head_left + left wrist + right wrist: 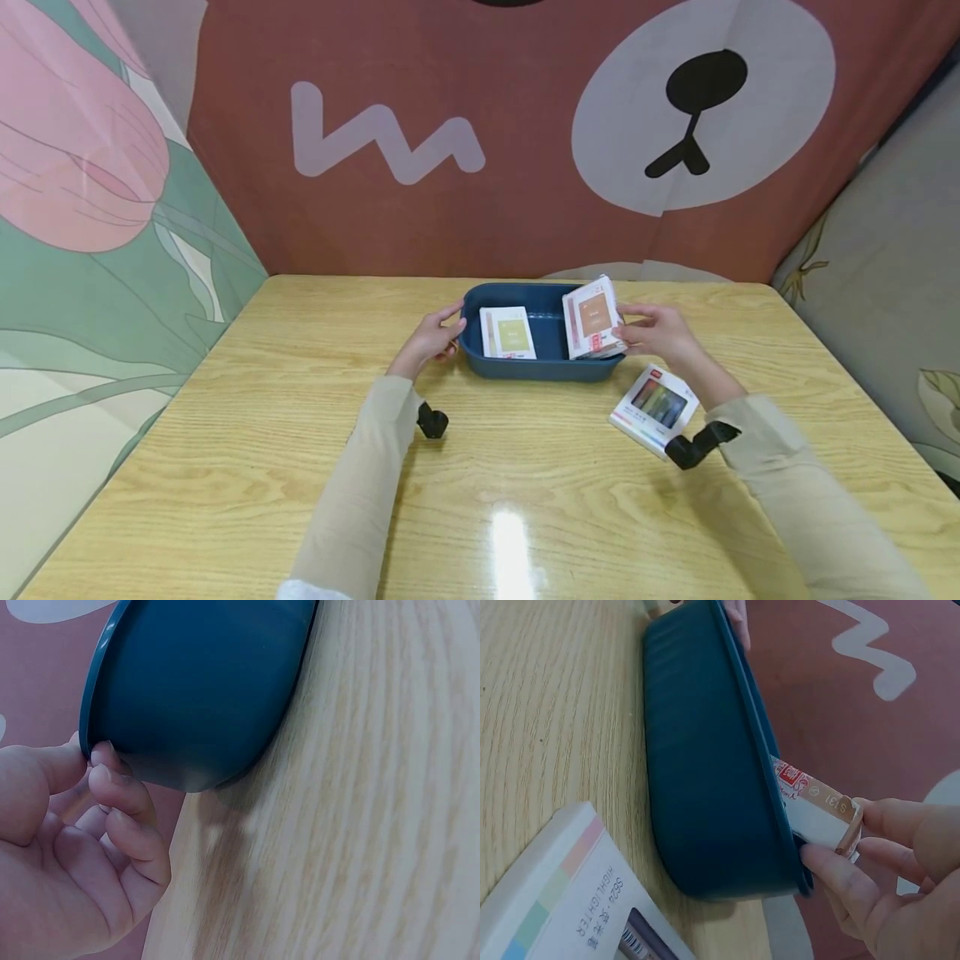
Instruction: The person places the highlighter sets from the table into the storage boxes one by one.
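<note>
A dark blue plastic bin (pixel 540 369) stands near the back of the table. My left hand (pixel 432 335) pinches the rim at its left end; in the left wrist view the thumb and curled fingers (pixel 120 791) meet at that rim. With its thumb and fingers, my right hand (pixel 660 333) holds a white box with an orange-brown panel (pixel 592 317) by its right edge. That box leans inside the bin's right end, its top above the rim; its printed side (pixel 817 806) shows in the right wrist view. A white box with a yellow-green panel (pixel 507 333) lies in the bin's left half.
A white highlighter pack (pixel 654 408) with a dark window lies on the wooden table (pixel 480 467), in front of the bin's right end and close under my right forearm. Behind the table hangs a reddish-brown cloth (pixel 525 217) with a cartoon bear's muzzle.
</note>
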`<state>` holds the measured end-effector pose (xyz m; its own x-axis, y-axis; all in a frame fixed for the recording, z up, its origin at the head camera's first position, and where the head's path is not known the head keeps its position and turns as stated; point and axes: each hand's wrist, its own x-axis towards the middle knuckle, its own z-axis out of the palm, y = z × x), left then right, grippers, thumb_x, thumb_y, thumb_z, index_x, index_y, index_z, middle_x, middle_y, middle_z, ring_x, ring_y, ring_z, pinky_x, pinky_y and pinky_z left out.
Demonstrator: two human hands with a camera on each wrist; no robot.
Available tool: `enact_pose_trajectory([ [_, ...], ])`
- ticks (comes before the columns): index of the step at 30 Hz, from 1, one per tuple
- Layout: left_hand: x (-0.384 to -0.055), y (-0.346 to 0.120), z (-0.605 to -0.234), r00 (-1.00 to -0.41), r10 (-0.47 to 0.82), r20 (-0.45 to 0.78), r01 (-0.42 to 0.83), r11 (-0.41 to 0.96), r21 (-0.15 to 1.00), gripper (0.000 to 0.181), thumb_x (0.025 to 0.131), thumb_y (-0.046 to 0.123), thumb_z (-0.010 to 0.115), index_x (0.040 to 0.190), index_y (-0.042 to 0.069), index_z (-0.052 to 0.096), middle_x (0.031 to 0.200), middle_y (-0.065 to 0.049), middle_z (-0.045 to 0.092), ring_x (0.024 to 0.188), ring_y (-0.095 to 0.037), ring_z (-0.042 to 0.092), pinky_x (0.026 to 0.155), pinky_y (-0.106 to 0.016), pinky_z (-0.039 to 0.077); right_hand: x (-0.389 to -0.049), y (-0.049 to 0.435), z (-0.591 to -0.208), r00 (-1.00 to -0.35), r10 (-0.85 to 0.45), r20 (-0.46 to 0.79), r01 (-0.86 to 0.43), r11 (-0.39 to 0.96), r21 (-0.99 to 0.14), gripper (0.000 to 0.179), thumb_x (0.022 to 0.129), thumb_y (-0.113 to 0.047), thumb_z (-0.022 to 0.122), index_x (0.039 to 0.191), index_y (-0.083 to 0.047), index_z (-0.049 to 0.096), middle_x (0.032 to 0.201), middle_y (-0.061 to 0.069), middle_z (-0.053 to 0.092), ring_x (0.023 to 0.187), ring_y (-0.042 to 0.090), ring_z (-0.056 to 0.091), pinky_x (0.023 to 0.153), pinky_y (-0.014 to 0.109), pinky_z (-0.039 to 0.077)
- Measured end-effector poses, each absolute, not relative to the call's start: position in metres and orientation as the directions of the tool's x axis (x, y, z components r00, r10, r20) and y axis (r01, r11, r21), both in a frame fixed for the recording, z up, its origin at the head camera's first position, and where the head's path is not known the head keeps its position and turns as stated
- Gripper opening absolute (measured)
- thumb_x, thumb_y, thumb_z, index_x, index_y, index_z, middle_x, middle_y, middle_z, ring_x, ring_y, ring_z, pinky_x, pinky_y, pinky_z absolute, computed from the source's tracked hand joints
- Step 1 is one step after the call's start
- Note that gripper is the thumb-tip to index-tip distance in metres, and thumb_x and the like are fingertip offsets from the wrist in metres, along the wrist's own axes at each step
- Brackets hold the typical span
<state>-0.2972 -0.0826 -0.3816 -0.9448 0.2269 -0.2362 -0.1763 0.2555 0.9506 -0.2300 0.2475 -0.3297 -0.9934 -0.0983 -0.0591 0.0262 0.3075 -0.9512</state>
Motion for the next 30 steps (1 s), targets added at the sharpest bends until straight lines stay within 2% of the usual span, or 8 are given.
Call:
enact_pose_trajectory([
  [10,-0.298,-0.084,-0.382,-0.947,0.228,-0.227,-0.166,0.258,0.952,0.046,0.094,0.022,0.047,0.138,0.028,0.035,0.056,-0.003,0.044,0.043,-0.011,0.042,0.043,-0.024,0.030,-0.240,0.228,-0.327,-0.999,-0.034,-0.023,-0.002,0.597,-0.802,0.037,0.082,0.000,0.059,0.115,0.015,0.050,0.076,0.014,0.062,0.055,0.009,0.058,0.055,0.026,0.050],
  [15,-0.296,-0.083,-0.381,-0.944,0.230,-0.236,-0.179,0.246,0.953,0.046,0.094,0.021,0.047,0.138,0.028,0.035,0.056,-0.004,0.044,0.043,-0.011,0.041,0.043,-0.024,0.029,-0.242,0.224,-0.331,-0.999,-0.050,0.021,-0.049,0.663,-0.747,0.035,0.077,0.001,0.061,0.109,0.016,0.054,0.067,0.011,0.060,0.049,0.011,0.055,0.051,0.026,0.049],
  [19,-0.295,-0.082,-0.380,-0.942,0.229,-0.246,-0.188,0.247,0.951,0.046,0.094,0.022,0.047,0.138,0.029,0.035,0.056,-0.004,0.043,0.043,-0.011,0.040,0.043,-0.024,0.028,-0.242,0.222,-0.332,-0.997,-0.064,0.045,-0.076,0.695,-0.715,0.033,0.076,0.002,0.062,0.105,0.016,0.056,0.068,0.015,0.061,0.046,0.011,0.054,0.048,0.025,0.047],
  [26,-0.295,-0.082,-0.379,-0.942,0.233,-0.243,-0.187,0.238,0.953,0.046,0.094,0.022,0.047,0.138,0.029,0.035,0.056,-0.004,0.043,0.043,-0.011,0.040,0.044,-0.025,0.028,-0.241,0.219,-0.332,-0.988,-0.122,0.098,-0.157,0.780,-0.606,0.030,0.078,0.000,0.061,0.103,0.016,0.057,0.077,0.022,0.062,0.053,0.016,0.057,0.049,0.026,0.046],
  [30,-0.295,-0.082,-0.379,-0.941,0.231,-0.247,-0.191,0.239,0.952,0.046,0.094,0.022,0.047,0.138,0.030,0.035,0.057,-0.005,0.044,0.044,-0.011,0.040,0.043,-0.025,0.028,-0.240,0.216,-0.334,-0.974,-0.163,0.155,-0.220,0.833,-0.508,0.025,0.077,0.000,0.062,0.096,0.016,0.061,0.081,0.025,0.062,0.064,0.025,0.061,0.056,0.033,0.049],
])
